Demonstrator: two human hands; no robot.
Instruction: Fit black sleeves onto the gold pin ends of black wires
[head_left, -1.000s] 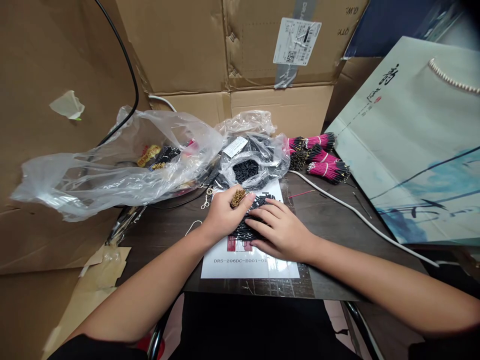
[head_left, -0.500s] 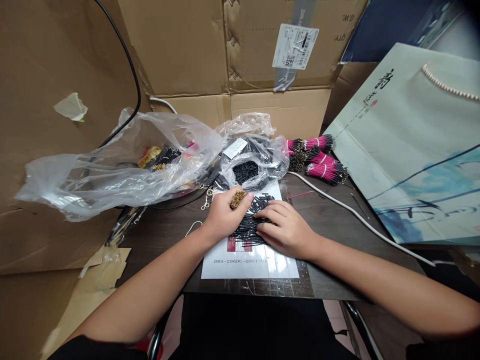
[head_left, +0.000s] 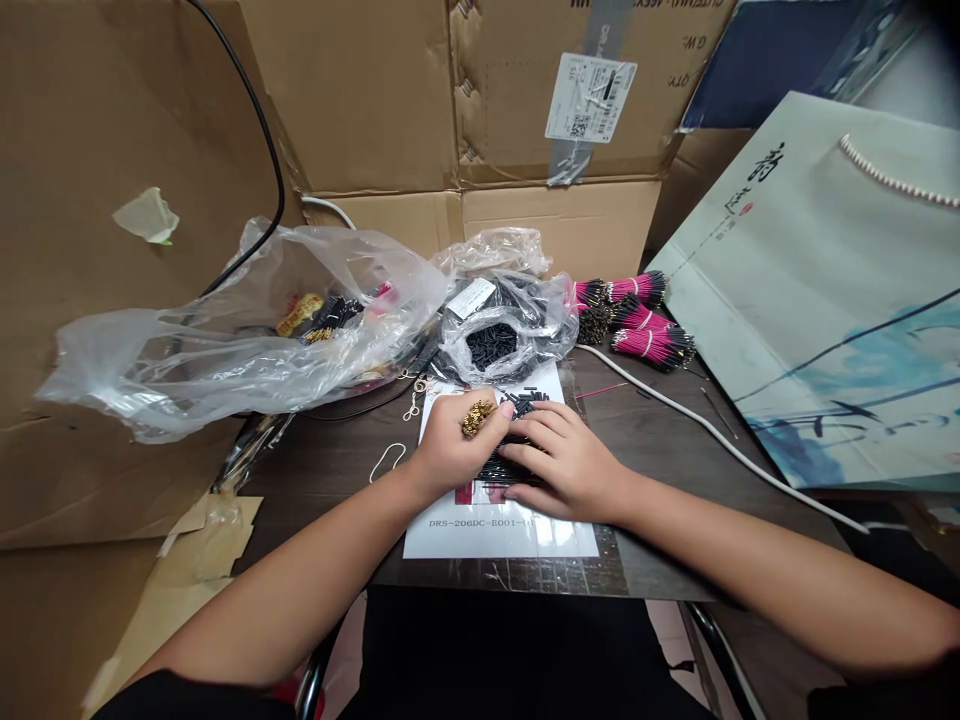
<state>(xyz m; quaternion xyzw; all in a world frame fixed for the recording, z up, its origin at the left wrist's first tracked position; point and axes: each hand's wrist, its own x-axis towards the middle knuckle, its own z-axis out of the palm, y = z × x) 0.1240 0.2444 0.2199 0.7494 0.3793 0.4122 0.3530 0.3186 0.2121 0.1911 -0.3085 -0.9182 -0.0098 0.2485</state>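
My left hand [head_left: 459, 438] is closed around a bundle of black wires [head_left: 499, 468]. The bundle's brass-coloured terminal ends [head_left: 477, 418] stick out between thumb and forefinger. Facing it is my right hand [head_left: 564, 455], fingers apart and bent over the wires, with its tips near my left thumb. My right fingers partly cover the wires. Just beyond the fingertips, short black tubes [head_left: 531, 398] lie loose in a small heap. Under both hands is a printed white sheet [head_left: 480, 542].
Behind the hands sits an opened plastic bag [head_left: 536, 345] of black tubes. Pink-and-black wire bundles [head_left: 645, 340] lie to its right. A white cable [head_left: 705, 420] crosses the table beside a paper bag [head_left: 840, 300]. Clear plastic [head_left: 225, 350] spreads at left, before cardboard boxes [head_left: 360, 100].
My left hand has come slightly down and right with the wires, closer to my right hand. My right fingers have shifted a little left over the bundle.
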